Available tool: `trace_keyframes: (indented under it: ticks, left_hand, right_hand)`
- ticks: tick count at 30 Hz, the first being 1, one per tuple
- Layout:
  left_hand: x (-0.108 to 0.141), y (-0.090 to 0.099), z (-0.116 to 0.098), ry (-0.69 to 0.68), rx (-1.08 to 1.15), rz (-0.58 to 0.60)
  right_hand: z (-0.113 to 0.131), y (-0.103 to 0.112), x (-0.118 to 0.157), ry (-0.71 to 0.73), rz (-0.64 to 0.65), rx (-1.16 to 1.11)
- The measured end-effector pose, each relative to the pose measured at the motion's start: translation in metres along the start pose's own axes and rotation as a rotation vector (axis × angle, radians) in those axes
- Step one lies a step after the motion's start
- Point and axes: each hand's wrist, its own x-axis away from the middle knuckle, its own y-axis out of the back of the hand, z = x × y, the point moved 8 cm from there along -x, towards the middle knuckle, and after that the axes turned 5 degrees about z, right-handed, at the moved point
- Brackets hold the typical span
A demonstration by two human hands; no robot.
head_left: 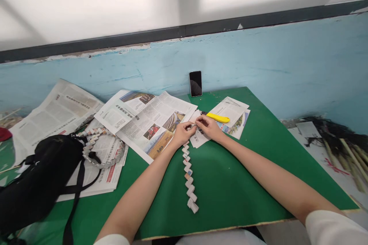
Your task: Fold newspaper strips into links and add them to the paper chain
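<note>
We find a folded-paper chain point(188, 176) of small off-white blocks, flecked with blue and orange print, its edges stepped in a zigzag. It lies on the smooth green surface point(244, 183), its long axis near twelve-to-six, free end pointing to six o'clock. The left hand point(183, 134) has its fingers closed on the upper end; the right hand point(211, 127) pinches its fingers together beside them, on what we cannot tell. From the hands, thin printed newspaper point(155, 122) spreads at nine; a smooth yellow cutter handle point(218, 118) lies near three.
</note>
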Motion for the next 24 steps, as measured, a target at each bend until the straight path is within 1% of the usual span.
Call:
trace_keyframes:
  ticks: [3, 6, 11, 15, 20, 22, 24]
  left_hand:
    - [-0.001, 0.001, 0.005, 0.020, 0.040, 0.023]
    - [-0.001, 0.001, 0.008, 0.030, 0.062, 0.046]
    - [-0.001, 0.000, 0.011, 0.039, 0.051, 0.061]
    - [-0.001, -0.002, 0.007, 0.006, 0.036, 0.081]
    - [0.000, 0.002, 0.004, -0.017, 0.092, -0.006]
    - [-0.001, 0.006, 0.006, -0.026, 0.173, -0.059]
    - [-0.002, 0.012, 0.010, -0.023, 0.268, -0.123]
  right_hand:
    - [-0.005, -0.003, 0.000, -0.040, 0.028, -0.045]
    - [-0.010, -0.002, 0.001, -0.056, 0.014, -0.064]
    - [-0.014, 0.003, 0.001, -0.041, -0.064, 0.020]
    - [-0.016, 0.005, 0.001, -0.062, -0.081, 0.070]
    - [-0.004, 0.007, 0.003, -0.007, -0.109, 0.095]
    - [0.000, 0.012, 0.004, 0.014, -0.168, 0.145]
    - [0.000, 0.019, 0.006, 0.015, -0.262, 0.226]
